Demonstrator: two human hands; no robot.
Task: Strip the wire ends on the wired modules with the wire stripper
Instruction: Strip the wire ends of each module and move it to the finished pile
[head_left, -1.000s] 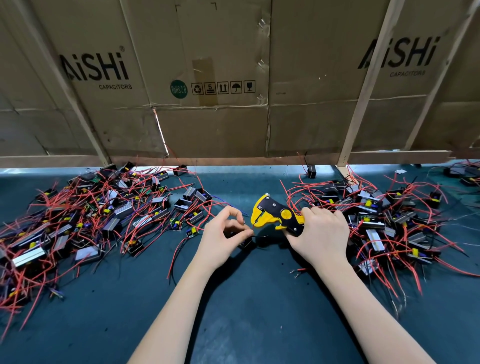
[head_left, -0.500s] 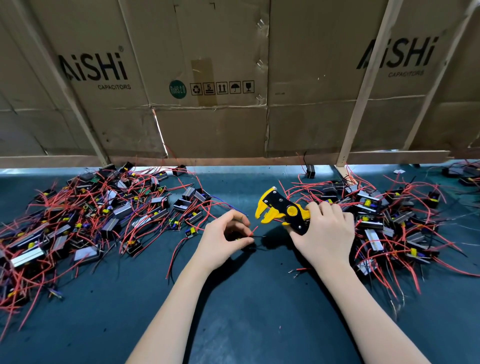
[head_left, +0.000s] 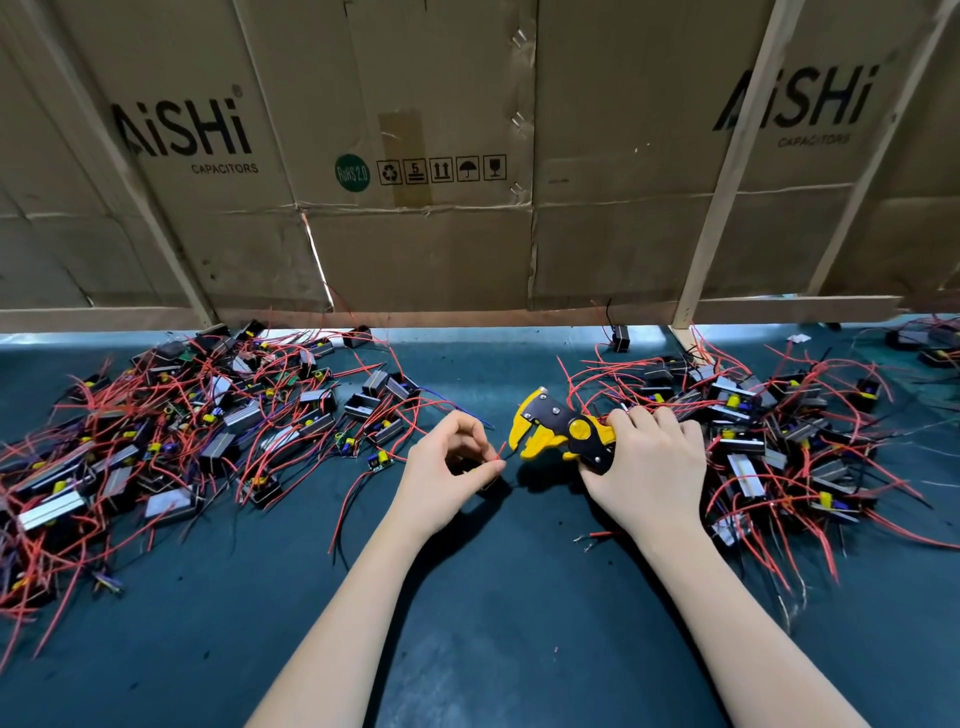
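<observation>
- A person's right hand (head_left: 644, 467) grips the handles of a yellow-and-black wire stripper (head_left: 561, 431) just above the dark green table (head_left: 467, 623), fingers curled around the tool, its jaws apart and pointing left.
- The left hand (head_left: 447, 467) pinches a red wire end (head_left: 500, 451) between thumb and forefinger, the tip just beside the stripper's mouth; whether it touches the jaws cannot be told.
- A small dark module appears tucked under the left palm, mostly hidden.
- A large heap of wired modules (head_left: 171, 436), black blocks trailing red leads, spreads across the table's left side.
- A second heap of wired modules (head_left: 779, 447) lies at the right, touching the right hand's knuckles.
- Flattened cardboard panels (head_left: 415, 208) printed "AiSHi Capacitors" stand behind on wooden battens (head_left: 727, 171), walling off the table's far edge.
</observation>
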